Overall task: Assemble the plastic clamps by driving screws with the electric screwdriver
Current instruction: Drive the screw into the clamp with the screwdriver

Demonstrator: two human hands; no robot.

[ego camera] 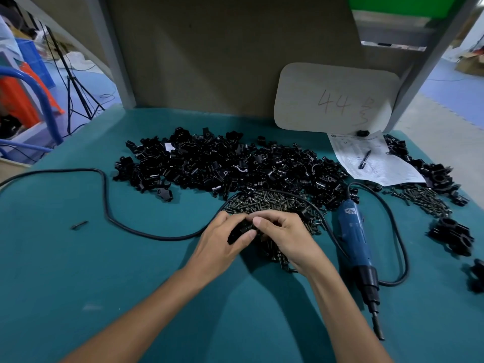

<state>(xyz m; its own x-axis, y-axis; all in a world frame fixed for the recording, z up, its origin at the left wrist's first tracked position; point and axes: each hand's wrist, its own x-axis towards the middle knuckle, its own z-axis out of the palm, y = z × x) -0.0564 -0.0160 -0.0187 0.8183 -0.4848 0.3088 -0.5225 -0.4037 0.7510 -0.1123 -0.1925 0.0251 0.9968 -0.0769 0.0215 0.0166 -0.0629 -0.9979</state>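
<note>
My left hand (222,239) grips a black plastic clamp (239,231) over the teal table. My right hand (284,231) meets it from the right, its fingers curled onto the same clamp; whether they also pinch a screw is hidden. Under both hands lies a heap of dark screws (272,201). Behind them spreads a big pile of black clamp parts (222,163). The blue electric screwdriver (355,237) lies on the table to the right of my right hand, bit pointing toward me, with nothing holding it.
The screwdriver's black cable (104,200) loops across the table's left and around the tool. A paper sheet with a pen (365,159) lies at the back right under a card marked 44 (335,98). Assembled clamps (451,235) and more screws (424,199) sit right. A loose screw (79,225) lies left.
</note>
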